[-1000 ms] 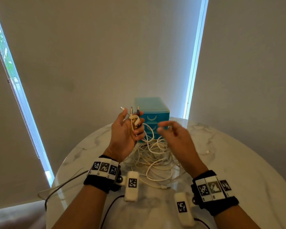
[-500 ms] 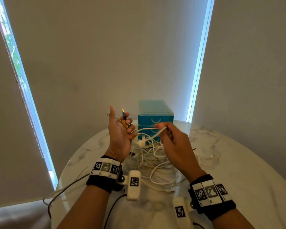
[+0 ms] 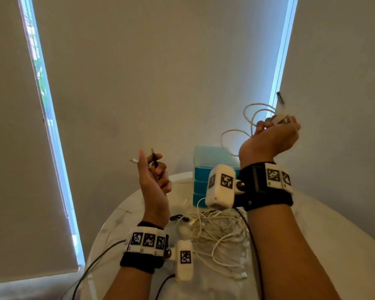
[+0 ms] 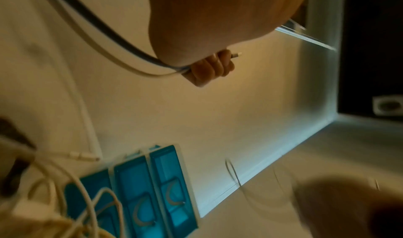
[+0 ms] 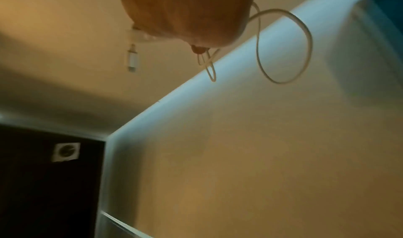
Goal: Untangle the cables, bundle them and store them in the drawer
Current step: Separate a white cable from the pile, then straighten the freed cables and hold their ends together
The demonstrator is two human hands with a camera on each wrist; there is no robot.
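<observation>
A small blue drawer unit (image 3: 212, 169) stands at the far side of the round marble tabletop (image 3: 333, 245), its three drawers all pushed in; nothing can be seen inside them. In front of it, between the two forearms, a tangle of white cables (image 3: 217, 232) lies in a loose heap on the tabletop, with a small black connector (image 3: 178, 218) just at its left edge.

The right hand (image 3: 273, 137) is raised high above the drawer unit, fingers curled round a white cable (image 3: 253, 118) whose loops hang off to the left and whose plug (image 3: 280, 100) sticks up above the fist. The left hand (image 3: 154, 180) is held up lower, left of the drawer unit, thumb straight and fingers curled round cable ends: a dark plug (image 3: 153, 158) points upward and a white connector tip (image 3: 134, 160) pokes out to the left. From the left wrist view a dark and a white lead trail away from that fist.

Blinds cover the wall behind, with bright slits of window (image 3: 41, 118) at either side
</observation>
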